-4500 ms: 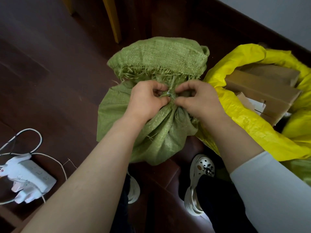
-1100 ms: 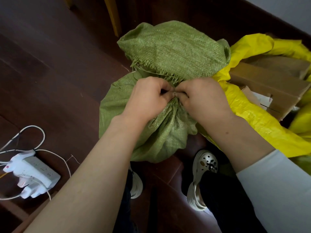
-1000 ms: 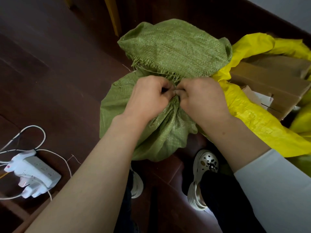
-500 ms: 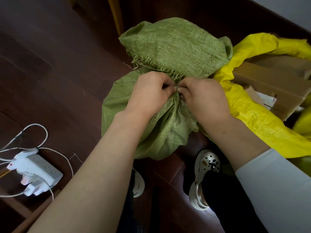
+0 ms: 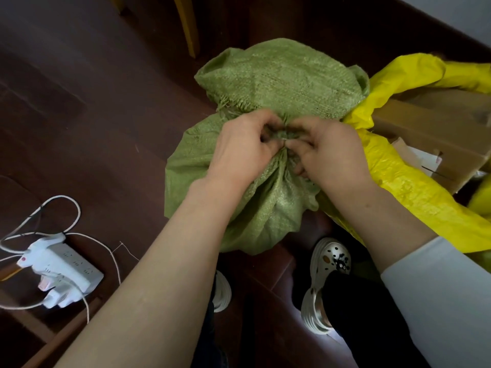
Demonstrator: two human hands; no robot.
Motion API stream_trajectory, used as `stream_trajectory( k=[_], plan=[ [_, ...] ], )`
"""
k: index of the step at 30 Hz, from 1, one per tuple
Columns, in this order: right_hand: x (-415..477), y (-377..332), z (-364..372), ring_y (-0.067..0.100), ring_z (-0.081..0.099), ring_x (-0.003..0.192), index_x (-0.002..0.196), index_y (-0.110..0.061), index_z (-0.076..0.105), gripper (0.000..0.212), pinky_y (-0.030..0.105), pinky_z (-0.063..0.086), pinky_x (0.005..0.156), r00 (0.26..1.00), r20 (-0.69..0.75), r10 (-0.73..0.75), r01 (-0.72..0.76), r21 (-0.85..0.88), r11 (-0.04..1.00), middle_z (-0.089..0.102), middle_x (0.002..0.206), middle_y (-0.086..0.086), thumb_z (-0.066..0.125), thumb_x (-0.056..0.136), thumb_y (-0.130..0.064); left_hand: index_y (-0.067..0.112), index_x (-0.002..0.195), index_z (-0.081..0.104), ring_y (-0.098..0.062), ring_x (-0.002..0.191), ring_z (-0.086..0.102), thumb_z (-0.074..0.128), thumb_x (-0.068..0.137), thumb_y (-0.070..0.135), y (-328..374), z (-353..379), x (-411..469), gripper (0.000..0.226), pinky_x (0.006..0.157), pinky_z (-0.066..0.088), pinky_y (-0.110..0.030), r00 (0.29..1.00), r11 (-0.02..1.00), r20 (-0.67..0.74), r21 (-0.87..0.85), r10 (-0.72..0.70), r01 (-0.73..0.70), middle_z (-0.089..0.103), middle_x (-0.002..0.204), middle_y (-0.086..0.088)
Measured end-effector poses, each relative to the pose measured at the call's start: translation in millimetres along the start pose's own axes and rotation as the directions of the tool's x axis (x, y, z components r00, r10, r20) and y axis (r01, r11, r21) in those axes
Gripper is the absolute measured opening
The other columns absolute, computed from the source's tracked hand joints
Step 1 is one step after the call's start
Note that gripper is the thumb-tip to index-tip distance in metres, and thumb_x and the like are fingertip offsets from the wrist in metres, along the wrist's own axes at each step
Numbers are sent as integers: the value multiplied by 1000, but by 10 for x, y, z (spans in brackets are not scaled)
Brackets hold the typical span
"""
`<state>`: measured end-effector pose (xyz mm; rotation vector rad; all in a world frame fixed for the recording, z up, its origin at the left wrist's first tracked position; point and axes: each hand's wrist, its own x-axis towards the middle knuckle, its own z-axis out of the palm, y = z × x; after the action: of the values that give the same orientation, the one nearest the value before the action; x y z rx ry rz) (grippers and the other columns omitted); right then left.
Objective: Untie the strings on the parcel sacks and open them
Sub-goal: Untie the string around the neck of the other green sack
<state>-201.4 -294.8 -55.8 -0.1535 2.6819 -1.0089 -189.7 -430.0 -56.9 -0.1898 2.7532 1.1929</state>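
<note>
A green woven sack (image 5: 279, 83) stands on the dark wooden floor, its neck gathered and tied, its frayed top flopped away from me. My left hand (image 5: 241, 152) and my right hand (image 5: 329, 155) meet at the neck, fingertips pinched on the thin string knot (image 5: 283, 139) between them. The string is mostly hidden by my fingers. To the right lies a yellow sack (image 5: 414, 187), its mouth wide, with brown cardboard boxes (image 5: 435, 126) showing inside.
A white power strip (image 5: 63, 269) with plugs and looping white cables lies on the floor at lower left. A yellow furniture leg (image 5: 187, 25) stands behind the green sack. My feet in pale clogs (image 5: 328, 277) are just below the sack.
The green sack's top has shifted right and flopped further back. My fingers have kept working at the knot, staying at the neck; the neck is still gathered.
</note>
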Motion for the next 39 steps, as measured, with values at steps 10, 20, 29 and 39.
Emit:
stream_trajectory(
  k=[10, 20, 29, 39],
  plan=[
    [-9, -36, -34, 33, 58, 99, 104, -16, 62, 22, 34, 44, 73, 997, 62, -44, 66, -413, 908, 65, 103, 12, 54, 91, -32, 23, 107, 70, -22, 102, 62, 62, 85, 21, 89, -9, -37, 24, 89, 48, -31, 990, 983, 138, 176, 28, -52, 70, 107, -3],
    [-52, -80, -5, 30, 58, 92, 100, -14, 66, 23, 28, 30, 62, 979, -38, -199, 164, -428, 889, 67, 95, 9, 47, 90, -21, 17, 103, 70, -28, 89, 63, 58, 90, 26, 138, 54, -101, 20, 74, 48, -31, 999, 984, 33, 179, 0, -6, 69, 96, -9],
    [32, -81, -31, 8, 48, 29, 59, -7, 60, 25, 14, 29, 30, 912, 143, 384, -377, 663, 647, 55, 37, -2, 59, 81, 5, 14, 103, 70, -25, 96, 62, 57, 90, 18, 174, 22, -96, 19, 84, 50, -35, 998, 997, 31, 65, -53, 51, 69, 101, -6],
    [-50, -162, -39, 35, 58, 97, 105, -12, 66, 27, 34, 42, 71, 992, 39, -119, 123, -449, 885, 65, 100, 17, 48, 93, -28, 12, 104, 69, -30, 91, 62, 54, 90, 21, 134, 38, -68, 22, 76, 51, -36, 999, 977, 45, 211, -20, 10, 68, 98, -10]
  ],
)
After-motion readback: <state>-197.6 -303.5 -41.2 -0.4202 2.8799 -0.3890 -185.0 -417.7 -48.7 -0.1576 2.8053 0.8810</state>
